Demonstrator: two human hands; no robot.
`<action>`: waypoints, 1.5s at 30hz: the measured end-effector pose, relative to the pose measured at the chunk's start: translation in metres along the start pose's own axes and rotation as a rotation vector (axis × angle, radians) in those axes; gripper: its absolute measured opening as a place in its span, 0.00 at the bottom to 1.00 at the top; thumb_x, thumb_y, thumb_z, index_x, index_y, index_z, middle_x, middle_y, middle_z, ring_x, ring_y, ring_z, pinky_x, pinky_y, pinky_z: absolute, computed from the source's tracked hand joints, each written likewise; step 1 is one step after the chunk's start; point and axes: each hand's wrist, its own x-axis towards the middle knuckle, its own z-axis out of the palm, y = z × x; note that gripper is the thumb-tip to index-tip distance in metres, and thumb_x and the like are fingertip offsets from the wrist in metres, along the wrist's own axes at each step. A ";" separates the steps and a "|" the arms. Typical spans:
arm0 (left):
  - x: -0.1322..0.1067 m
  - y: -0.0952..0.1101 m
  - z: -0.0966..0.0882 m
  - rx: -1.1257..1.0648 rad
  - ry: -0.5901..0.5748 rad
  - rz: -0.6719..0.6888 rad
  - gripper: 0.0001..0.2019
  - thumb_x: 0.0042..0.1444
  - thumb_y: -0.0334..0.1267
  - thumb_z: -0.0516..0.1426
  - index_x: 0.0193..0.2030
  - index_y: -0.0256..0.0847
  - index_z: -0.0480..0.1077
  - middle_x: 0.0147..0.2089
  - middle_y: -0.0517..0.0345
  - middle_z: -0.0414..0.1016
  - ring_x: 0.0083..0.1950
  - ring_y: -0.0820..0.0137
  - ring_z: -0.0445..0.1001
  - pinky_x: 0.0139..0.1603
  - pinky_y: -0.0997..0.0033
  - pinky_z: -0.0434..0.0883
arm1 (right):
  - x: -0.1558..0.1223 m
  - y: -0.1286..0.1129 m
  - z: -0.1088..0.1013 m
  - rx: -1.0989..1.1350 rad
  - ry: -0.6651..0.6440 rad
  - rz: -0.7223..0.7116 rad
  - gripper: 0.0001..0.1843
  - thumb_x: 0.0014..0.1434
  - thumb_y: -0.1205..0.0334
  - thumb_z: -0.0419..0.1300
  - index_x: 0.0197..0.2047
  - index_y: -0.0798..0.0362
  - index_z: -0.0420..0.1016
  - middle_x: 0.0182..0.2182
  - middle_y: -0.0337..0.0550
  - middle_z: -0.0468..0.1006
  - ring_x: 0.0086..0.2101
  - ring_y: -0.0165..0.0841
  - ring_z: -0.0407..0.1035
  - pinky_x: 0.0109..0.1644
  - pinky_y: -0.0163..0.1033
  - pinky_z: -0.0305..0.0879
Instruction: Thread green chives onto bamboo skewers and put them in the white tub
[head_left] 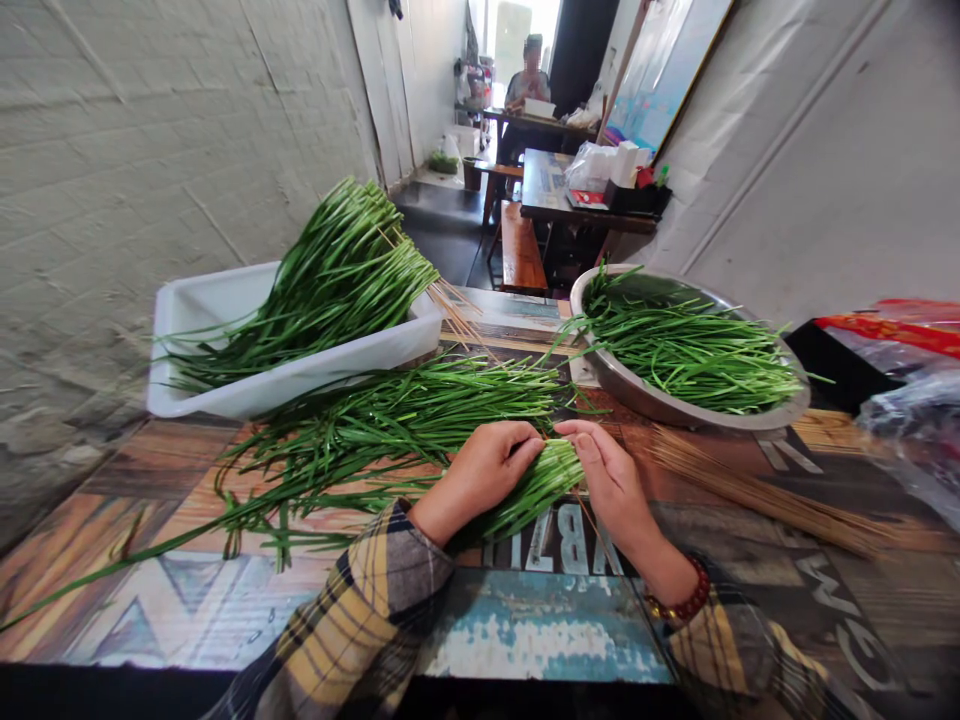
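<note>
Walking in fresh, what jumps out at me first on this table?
Green garlic chives everywhere: a heap in the white plastic tub at far left, loose chives across the table's middle, more in the metal basin at right. At the near edge, the left hand and right hand pinch a small chive bundle. Bamboo skewers lie to the right.

Wooden table (187, 600) with painted letters and worn blue patches, white plastic tub (225, 310) of chives at its far left, metal bowl (675, 400) of chives at far right, loose chives (360, 430) spread across the middle, bamboo skewers (765, 495) lying at right
</note>
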 end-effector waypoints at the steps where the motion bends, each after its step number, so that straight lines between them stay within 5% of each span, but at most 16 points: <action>1: 0.000 0.000 0.001 0.015 0.020 -0.007 0.13 0.62 0.37 0.50 0.29 0.37 0.72 0.28 0.58 0.74 0.31 0.71 0.71 0.33 0.75 0.64 | 0.000 0.000 0.000 0.024 -0.014 0.025 0.18 0.67 0.51 0.46 0.45 0.52 0.72 0.30 0.40 0.74 0.29 0.32 0.69 0.31 0.35 0.65; 5: -0.002 0.001 0.004 0.051 0.059 -0.008 0.12 0.61 0.35 0.51 0.28 0.37 0.70 0.28 0.58 0.73 0.31 0.72 0.70 0.33 0.74 0.62 | 0.000 0.003 0.002 0.092 -0.090 0.117 0.19 0.66 0.48 0.47 0.37 0.52 0.70 0.22 0.35 0.65 0.19 0.28 0.62 0.21 0.32 0.60; 9: -0.004 0.001 0.010 0.069 0.050 0.008 0.11 0.60 0.36 0.51 0.29 0.37 0.71 0.29 0.57 0.74 0.31 0.71 0.70 0.33 0.74 0.62 | 0.002 0.004 0.005 -0.107 -0.038 0.010 0.17 0.65 0.51 0.50 0.29 0.51 0.67 0.21 0.35 0.66 0.23 0.29 0.62 0.26 0.33 0.58; 18: -0.002 0.002 0.006 -0.062 -0.061 -0.018 0.12 0.60 0.36 0.52 0.28 0.36 0.73 0.27 0.59 0.75 0.30 0.73 0.70 0.32 0.76 0.63 | 0.001 0.002 0.003 -0.301 -0.005 -0.138 0.13 0.66 0.59 0.48 0.31 0.52 0.67 0.24 0.38 0.70 0.27 0.31 0.66 0.33 0.35 0.58; 21: 0.000 -0.001 -0.001 -0.069 0.014 0.002 0.10 0.60 0.36 0.53 0.35 0.36 0.75 0.33 0.57 0.78 0.35 0.71 0.73 0.38 0.74 0.66 | 0.002 0.003 0.002 -0.255 -0.044 -0.091 0.14 0.66 0.56 0.49 0.31 0.52 0.68 0.24 0.38 0.70 0.27 0.31 0.66 0.32 0.35 0.58; 25: 0.001 -0.010 -0.008 0.072 0.217 0.026 0.09 0.62 0.34 0.53 0.41 0.37 0.74 0.39 0.53 0.77 0.41 0.68 0.73 0.43 0.70 0.67 | 0.002 0.006 0.002 -0.121 -0.094 0.044 0.16 0.65 0.51 0.49 0.36 0.53 0.71 0.25 0.38 0.70 0.25 0.31 0.67 0.27 0.34 0.62; 28: 0.001 -0.016 -0.011 0.207 0.176 0.046 0.08 0.61 0.33 0.53 0.41 0.38 0.74 0.38 0.53 0.74 0.40 0.68 0.72 0.42 0.69 0.68 | 0.002 0.007 0.003 -0.039 -0.110 0.127 0.18 0.64 0.49 0.50 0.41 0.53 0.71 0.28 0.40 0.71 0.24 0.31 0.67 0.22 0.33 0.62; 36: 0.001 -0.016 -0.013 0.586 0.067 0.077 0.05 0.57 0.33 0.57 0.38 0.39 0.75 0.39 0.52 0.71 0.42 0.64 0.68 0.44 0.64 0.66 | 0.005 0.010 0.005 -0.087 -0.057 0.000 0.13 0.63 0.54 0.52 0.33 0.54 0.70 0.27 0.41 0.74 0.30 0.33 0.69 0.34 0.35 0.63; 45: 0.005 -0.014 -0.008 0.660 0.089 0.117 0.10 0.60 0.34 0.53 0.29 0.39 0.72 0.36 0.53 0.70 0.39 0.64 0.66 0.39 0.64 0.63 | 0.004 0.008 0.006 -0.115 -0.039 0.006 0.12 0.63 0.55 0.53 0.34 0.54 0.71 0.28 0.41 0.75 0.30 0.33 0.69 0.35 0.36 0.62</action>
